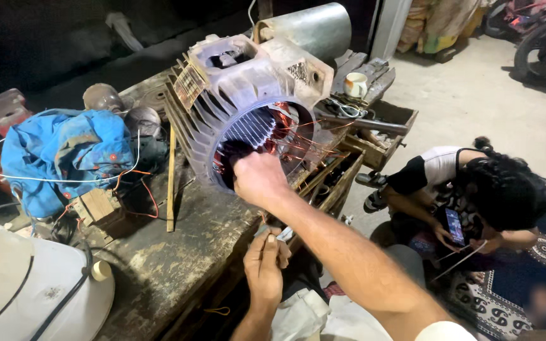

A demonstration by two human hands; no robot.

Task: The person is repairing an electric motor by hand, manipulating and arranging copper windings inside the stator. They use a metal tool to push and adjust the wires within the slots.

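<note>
Right grip (pixel 257 180) inside motor housing (pixel 254 88), workbench (pixel 165 259).

We see a rectangular nameplate (pixel 189 85), pale with dark print, tilted on the finned top of the motor housing (pixel 248 82). A small square code sticker (pixel 297 71), black on white, sits on the housing's right shoulder. Lower right, a seated person holds a phone (pixel 454 226) with its upright rectangular screen glowing blue and purple
</note>
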